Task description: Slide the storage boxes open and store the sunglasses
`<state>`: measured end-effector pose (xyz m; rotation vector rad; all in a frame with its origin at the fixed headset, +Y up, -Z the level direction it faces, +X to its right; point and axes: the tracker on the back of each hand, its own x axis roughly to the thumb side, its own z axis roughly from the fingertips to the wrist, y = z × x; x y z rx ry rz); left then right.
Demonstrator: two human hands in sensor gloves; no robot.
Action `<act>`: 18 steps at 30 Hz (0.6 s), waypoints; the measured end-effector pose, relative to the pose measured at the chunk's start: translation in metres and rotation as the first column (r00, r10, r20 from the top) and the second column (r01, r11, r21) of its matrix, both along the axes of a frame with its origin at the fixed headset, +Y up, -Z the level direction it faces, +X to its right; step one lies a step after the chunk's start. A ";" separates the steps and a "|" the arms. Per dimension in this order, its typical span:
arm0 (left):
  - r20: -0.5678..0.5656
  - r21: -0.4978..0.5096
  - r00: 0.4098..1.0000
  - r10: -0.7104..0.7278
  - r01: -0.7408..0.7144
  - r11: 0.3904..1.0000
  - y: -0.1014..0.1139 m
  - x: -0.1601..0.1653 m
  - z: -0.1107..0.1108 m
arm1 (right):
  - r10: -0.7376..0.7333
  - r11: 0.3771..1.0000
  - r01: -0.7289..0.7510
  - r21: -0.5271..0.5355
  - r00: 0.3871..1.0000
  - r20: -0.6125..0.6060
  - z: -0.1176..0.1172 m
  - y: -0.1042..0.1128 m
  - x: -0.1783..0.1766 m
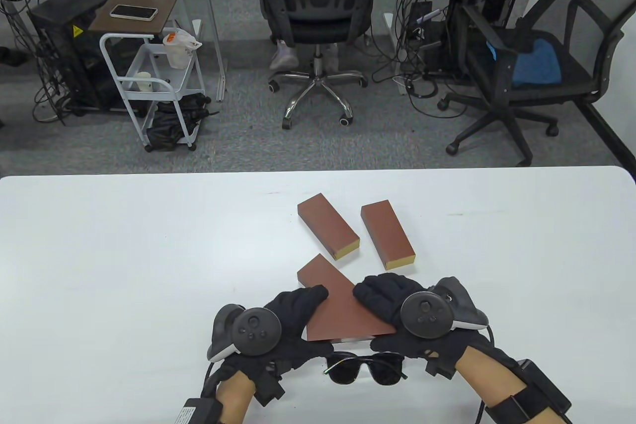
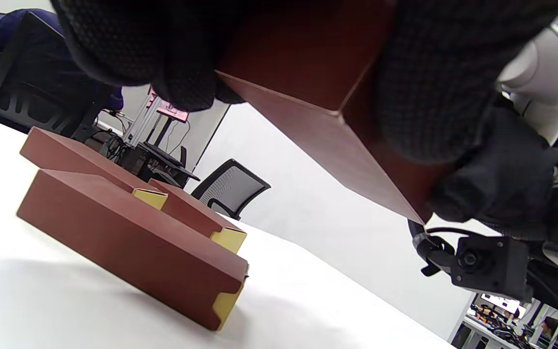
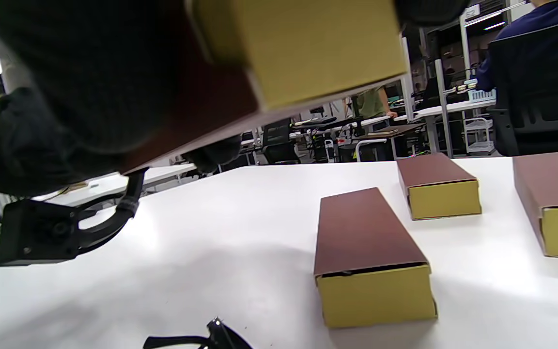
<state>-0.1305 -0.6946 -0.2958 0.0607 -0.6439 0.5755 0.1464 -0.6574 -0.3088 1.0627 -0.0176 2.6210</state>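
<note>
White desk (image 1: 124,255): your left hand (image 1: 278,324) and right hand (image 1: 397,314) both grip the raised storage box (image 1: 343,307) above the sunglasses (image 1: 365,367). Steady the sleeve, slide the yellow tray out evenly.

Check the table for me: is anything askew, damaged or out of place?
Nothing looks damaged. Both hands, left hand and right hand, hold one brown box off the table. The sunglasses lie beneath it. More brown boxes lie at loose angles, not lined up.
</note>
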 end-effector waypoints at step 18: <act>0.011 -0.095 1.000 -0.027 0.028 0.995 -0.008 -0.004 -0.005 | -0.132 0.991 0.133 -0.010 0.990 0.058 0.000 -0.030 0.023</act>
